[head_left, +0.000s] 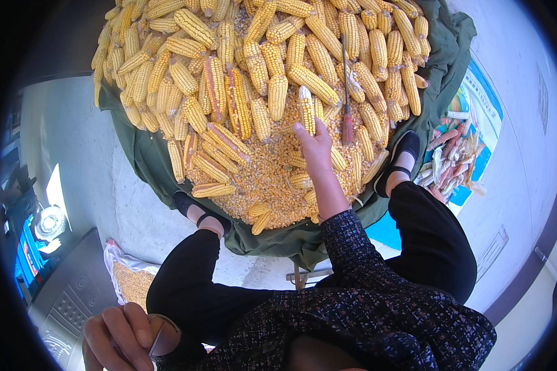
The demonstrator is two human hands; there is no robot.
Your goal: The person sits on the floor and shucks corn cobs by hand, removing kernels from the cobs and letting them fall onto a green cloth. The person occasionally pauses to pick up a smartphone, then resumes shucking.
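My right hand (pixel 314 143) holds a yellow corn cob (pixel 307 111) by its lower end, its pale tip pointing up and away. The cob is above a heap of whole corn cobs (pixel 185 81) and loose corn kernels (pixel 255 176) on a dark green cloth (pixel 139 153). Just right of that hand, a screwdriver (pixel 347 125) with a red handle lies on the cobs, its long shaft pointing away. Several cobs near the front show rows stripped of kernels. My left hand (pixel 125 336) is low at the left, close to the camera, fingers curled; whether it holds something is unclear.
Stripped cobs and husks (pixel 452 157) lie on a blue and white printed sheet (pixel 485 111) at the right. My shoes (pixel 404 148) rest at the cloth's edges. At the lower left are a white sack (pixel 116 259) with kernels and a dark embossed panel (pixel 76 287).
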